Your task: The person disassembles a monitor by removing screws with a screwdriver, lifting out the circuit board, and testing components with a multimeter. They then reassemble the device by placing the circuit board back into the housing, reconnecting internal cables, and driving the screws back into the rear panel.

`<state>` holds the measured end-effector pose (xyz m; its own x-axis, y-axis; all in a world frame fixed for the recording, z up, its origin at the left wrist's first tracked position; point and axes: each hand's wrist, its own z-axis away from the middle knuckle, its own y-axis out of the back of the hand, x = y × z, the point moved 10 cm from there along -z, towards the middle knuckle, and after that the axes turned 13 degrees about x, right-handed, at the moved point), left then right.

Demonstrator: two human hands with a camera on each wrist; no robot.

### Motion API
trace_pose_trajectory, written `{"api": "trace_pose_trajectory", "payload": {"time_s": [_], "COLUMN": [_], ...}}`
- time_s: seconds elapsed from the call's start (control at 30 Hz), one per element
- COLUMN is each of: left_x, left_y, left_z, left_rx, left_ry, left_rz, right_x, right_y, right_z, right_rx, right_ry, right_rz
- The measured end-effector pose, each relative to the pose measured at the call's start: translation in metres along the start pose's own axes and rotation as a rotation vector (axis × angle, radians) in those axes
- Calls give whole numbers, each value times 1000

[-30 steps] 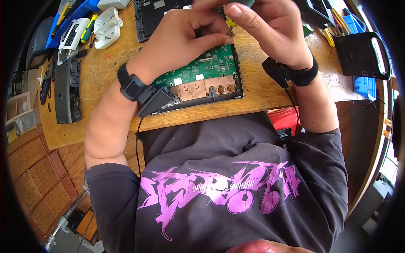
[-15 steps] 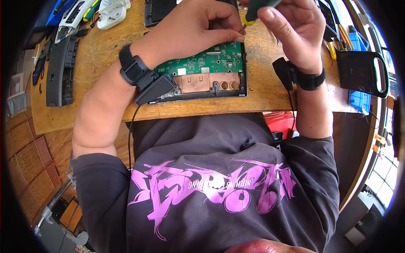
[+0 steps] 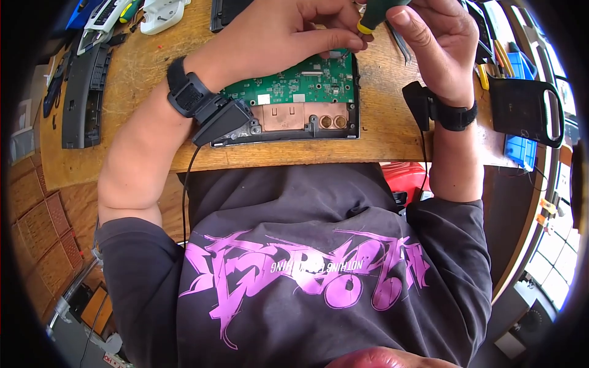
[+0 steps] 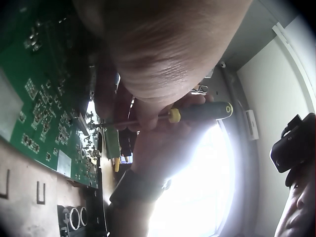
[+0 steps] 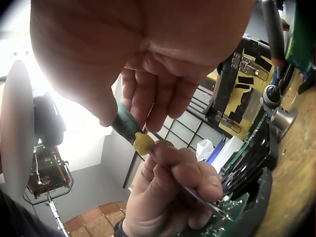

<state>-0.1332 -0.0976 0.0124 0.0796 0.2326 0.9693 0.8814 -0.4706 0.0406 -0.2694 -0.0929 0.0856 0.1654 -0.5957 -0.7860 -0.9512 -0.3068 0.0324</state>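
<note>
A screwdriver with a dark green handle and yellow collar is tilted over a green circuit board. My right hand grips the handle between thumb and fingers. With thumb and fingertips, my left hand pinches the thin shaft below the collar, as the right wrist view shows. The shaft's tip comes down at the board near its far right part. The board lies in a black frame with a copper-coloured plate along the near side. My left hand and wrist hide much of the board's left half.
Silver tweezers lie beyond the frame's right side. A black casing and white plastic parts sit at left. At right are a black case with a handle and a blue bin by the table edge.
The head view has shifted, so the bench sits differently in it. Both hands stay on the screwdriver. Its shaft, visible half a second ago, is now mostly behind the left fingers in the head view.
</note>
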Motion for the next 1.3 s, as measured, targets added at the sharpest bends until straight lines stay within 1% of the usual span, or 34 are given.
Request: {"api": "trace_pose_trajectory", "payload": {"time_s": [0.03, 0.07, 0.2, 0.23, 0.27, 0.3, 0.33, 0.37, 0.43, 0.47, 0.5, 0.53, 0.57, 0.6, 0.63, 0.67, 0.7, 0.77, 0.8, 0.87, 0.9, 0.93, 0.97, 1.0, 1.03, 1.07, 1.1, 1.13, 1.17, 1.2, 1.27, 1.3], "left_x": [0, 2, 7, 7, 3, 3, 6, 10, 14, 18, 12, 4, -3, -6, 7, 12, 13, 8, 3, 14, 10, 6, 1, -3, 0, 1, 4, 9, 17, 25, 24, 12], "left_y": [1, 1, -3, -4, -7, -8, -8, -7, -5, -3, -5, -8, -8, -9, -12, -12, -9, -6, -5, -6, -5, -6, -8, -8, -10, -13, -12, -10, -11, -10, -13, -12], "left_z": [0, 0, -2, -1, 0, 0, 1, 1, 2, 1, 0, 2, 1, -2, -4, -3, 0, 2, 1, 0, 1, 2, 2, 2, 0, 0, 1, 1, 3, 4, 3, 1], "left_rx": [-19, -24, -69, -79, -76, 1, 39, 76, 101, 101, 50, -1, 0, 1, 2, 5, 29, 52, 51, 39, 11, -19, -29, -18, -6, -15, 26, 69, 63, 33, -7, 15], "left_ry": [6, 7, 18, 17, 17, -27, -48, -71, -55, -55, 35, 125, 125, 46, -34, -32, 21, 76, -6, -84, -1, 81, 83, 54, 25, 27, 24, 21, 23, 21, 16, 51], "left_rz": [-72, -71, -139, -171, -171, -40, 25, 89, 0, 0, -54, -107, -106, -47, 12, 12, -32, -78, -53, -26, -79, -133, -135, -67, 2, 1, 11, 20, 19, -107, -236, -143], "right_x": [1, 2, -5, 0, 3, 5, 6, 1, 0, 0, 1, -3, -6, -4, -2, -1, 4, 8, 10, 8, 9, 11, 15, 20, 16, 11, 6, 9, 11, 12, 12, 13], "right_y": [1, 1, 2, 4, 2, 0, -3, -10, -9, -9, -6, -3, 1, 5, 5, 5, 5, 1, -1, -3, -2, -3, -2, -2, -2, 0, 2, 3, 3, 3, 2, 2], "right_z": [1, 1, -2, 0, 0, 0, 0, 4, 2, 2, -2, -3, -3, -4, -3, -3, -1, 3, 5, 6, 6, 7, 6, 4, 1, 1, 2, 2, 3, 4, 5, 5], "right_rx": [4, 8, -48, -19, -27, -34, -42, 30, 43, 49, 47, 45, 43, 16, 0, -15, 0, 22, 34, 42, 49, 19, 8, -2, 4, 10, 17, 8, -1, 0, 0, 4], "right_ry": [-11, -21, 198, 79, 51, 23, -5, 13, -43, -71, 51, 112, 172, 130, 108, 87, 2, -84, -126, -122, -121, -117, -114, -111, 8, 67, 126, 89, 51, 34, 18, 20], "right_rz": [4, 8, 19, -21, -21, -21, -21, 59, 79, 89, 66, 54, 42, 57, 63, 69, 93, 74, 63, 63, 64, 14, -9, -33, -66, -80, -95, -81, -69, -62, -33, -21]}}
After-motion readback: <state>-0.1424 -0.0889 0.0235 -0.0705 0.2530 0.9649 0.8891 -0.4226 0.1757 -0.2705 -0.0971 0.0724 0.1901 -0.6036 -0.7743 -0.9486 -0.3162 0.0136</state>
